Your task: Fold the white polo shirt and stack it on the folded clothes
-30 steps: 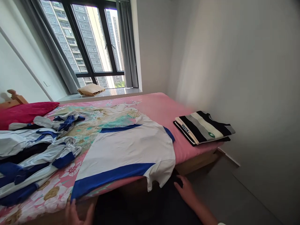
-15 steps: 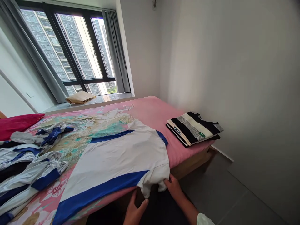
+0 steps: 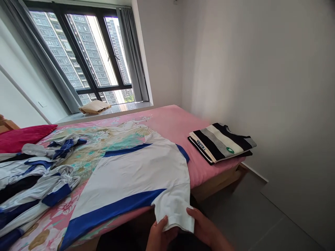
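Observation:
A white T-shirt (image 3: pixel 133 174) with blue side panels and a blue collar lies spread face down or face up, I cannot tell which, across the bed's near corner. Its near sleeve hangs past the bed edge, toward me. My left hand (image 3: pixel 159 233) pinches the left corner of that sleeve's hem, thumb on top. At the opposite corner of the hem, my right hand (image 3: pixel 202 226) grips the cloth between thumb and fingers. Between the two hands the sleeve opening is stretched fairly flat. The fingers beneath the cloth are partly hidden.
Folded striped tops (image 3: pixel 222 143) are stacked at the bed's right corner. Crumpled white and blue clothes (image 3: pixel 34 188) lie on the left, near a red pillow (image 3: pixel 26 137). A beige folded item (image 3: pixel 94 107) rests on the window sill. The pink bed (image 3: pixel 170 120) stands near the wall.
The sleeve was bunched and drooping; now it is drawn out straight toward me. My left hand has closed on the hem, and my right hand has moved slightly down and right.

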{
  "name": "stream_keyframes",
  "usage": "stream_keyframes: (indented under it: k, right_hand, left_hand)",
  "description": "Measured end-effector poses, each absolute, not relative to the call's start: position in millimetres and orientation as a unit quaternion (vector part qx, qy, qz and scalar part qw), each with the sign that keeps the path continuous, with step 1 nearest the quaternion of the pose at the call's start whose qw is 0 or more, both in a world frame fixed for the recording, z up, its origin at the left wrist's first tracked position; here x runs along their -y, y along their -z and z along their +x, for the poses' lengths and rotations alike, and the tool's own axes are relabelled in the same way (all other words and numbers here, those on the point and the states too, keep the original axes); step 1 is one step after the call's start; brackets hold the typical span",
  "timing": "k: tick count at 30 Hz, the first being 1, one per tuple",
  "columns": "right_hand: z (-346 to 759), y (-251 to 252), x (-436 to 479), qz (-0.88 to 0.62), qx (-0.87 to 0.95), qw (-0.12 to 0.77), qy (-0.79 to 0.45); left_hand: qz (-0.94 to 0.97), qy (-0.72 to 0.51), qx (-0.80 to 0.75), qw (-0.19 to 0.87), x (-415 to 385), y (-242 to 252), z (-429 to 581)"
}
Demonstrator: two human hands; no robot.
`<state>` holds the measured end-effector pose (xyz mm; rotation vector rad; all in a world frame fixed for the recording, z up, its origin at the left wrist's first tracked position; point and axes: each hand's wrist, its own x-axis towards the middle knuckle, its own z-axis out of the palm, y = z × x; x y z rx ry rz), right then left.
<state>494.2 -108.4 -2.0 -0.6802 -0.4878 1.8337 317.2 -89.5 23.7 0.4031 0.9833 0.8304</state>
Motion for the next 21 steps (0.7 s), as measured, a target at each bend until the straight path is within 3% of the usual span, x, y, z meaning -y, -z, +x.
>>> stream_keyframes:
  k: [5,13,15,21]
  right_hand:
    - [495,12,113,-0.285,0.081,0.545,-0.784]
    - [478,11,121,-0.294,0.103,0.489,-0.815]
    - [476,12,121,-0.312,0.072,0.497,-0.807]
    - [475,13,120,-0.369,0.048,0.511,-0.775]
  left_hand:
    - [0.186,-0.364,-0.49,0.77,96,-24,318]
    - [0.325,-0.346,-0.482,0.737,116,-19,313]
    - [0.419,-0.353,-0.542,0.638,119,-15,296]
    - [0.565,-0.441,-0.671,0.19,111,-21,166]
